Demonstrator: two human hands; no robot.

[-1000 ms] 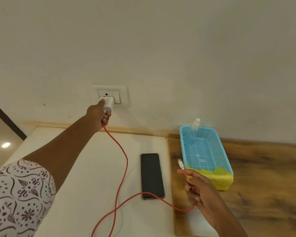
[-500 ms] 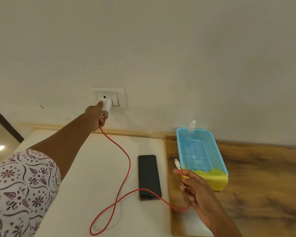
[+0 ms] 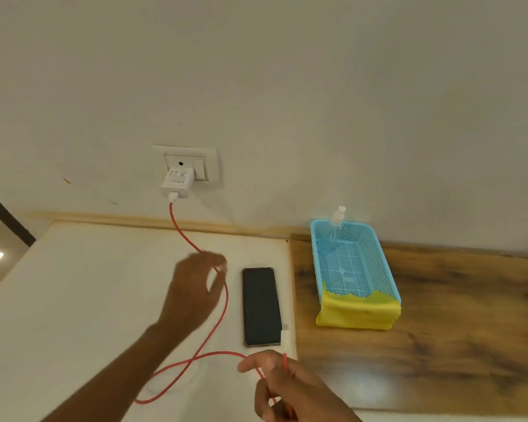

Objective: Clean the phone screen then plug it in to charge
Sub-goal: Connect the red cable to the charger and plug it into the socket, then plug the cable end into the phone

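Your right hand [image 3: 290, 388] pinches red cable [image 3: 217, 318] near phone [image 3: 261, 306]; left hand [image 3: 195, 287] loosely open. Basket [image 3: 378, 263] beyond right hand holds spray bottle [image 3: 333, 229], yellow cloth [image 3: 358, 312].

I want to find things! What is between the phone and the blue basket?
In the head view, nothing sits between the phone and the blue basket: only bare tabletop, white turning to wood.

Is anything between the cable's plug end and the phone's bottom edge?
Nothing visible does. The right hand holds the red cable with its white plug just beside the phone, at its lower right corner. The table there is bare; the left hand is off to the phone's left.
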